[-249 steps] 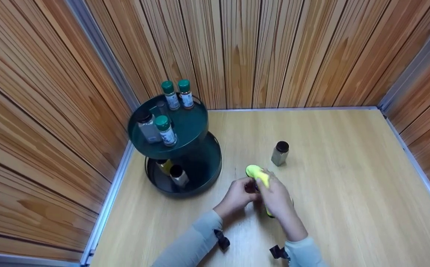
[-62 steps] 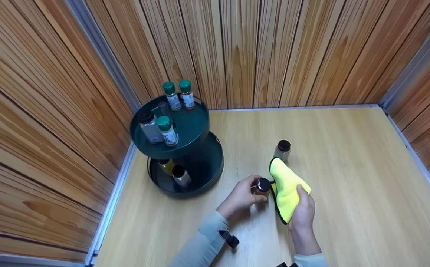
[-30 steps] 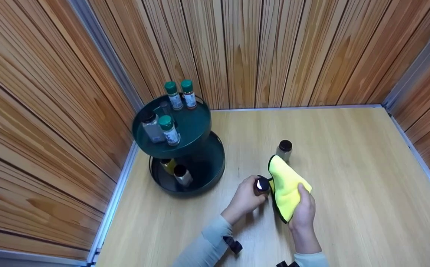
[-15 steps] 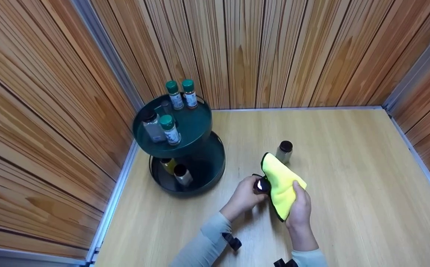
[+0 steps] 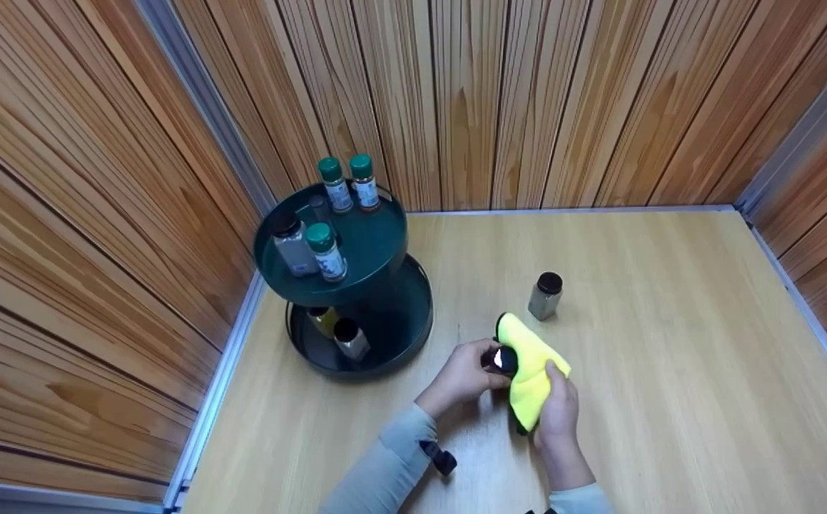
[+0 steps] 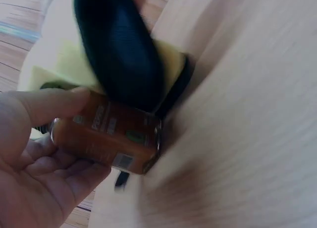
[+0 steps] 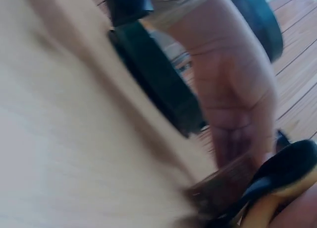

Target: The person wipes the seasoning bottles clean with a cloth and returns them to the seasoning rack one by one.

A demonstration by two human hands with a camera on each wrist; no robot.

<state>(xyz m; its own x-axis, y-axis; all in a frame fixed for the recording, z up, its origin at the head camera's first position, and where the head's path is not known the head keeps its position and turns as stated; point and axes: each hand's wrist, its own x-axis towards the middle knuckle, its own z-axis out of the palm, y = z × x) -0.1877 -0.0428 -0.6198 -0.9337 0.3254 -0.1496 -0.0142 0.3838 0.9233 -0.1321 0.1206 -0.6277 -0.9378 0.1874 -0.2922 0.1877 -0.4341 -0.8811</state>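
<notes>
My left hand (image 5: 464, 375) grips a spice jar with a dark shiny cap (image 5: 503, 360) just above the table. In the left wrist view the spice jar (image 6: 106, 134) has an orange-brown label and lies tilted between thumb and fingers. My right hand (image 5: 559, 412) pinches a folded yellow cloth (image 5: 533, 368) with black edging. The cloth's dark side (image 6: 121, 49) is against the jar in the left wrist view, blurred. From the head view the cloth hides the jar's right side. The right wrist view catches part of the jar (image 7: 223, 188) beyond the cloth.
A dark-capped jar (image 5: 545, 303) stands behind the cloth on the wooden table (image 5: 670, 343). At left is a two-tier dark green round rack (image 5: 367, 275), with several jars on top and two below. Wooden panels (image 5: 499, 107) enclose the back and sides.
Over the last second my right hand has brought the yellow cloth left and nearer, against the jar. The standing jar behind shows more fully. My left hand keeps its grip, shifting slightly left.
</notes>
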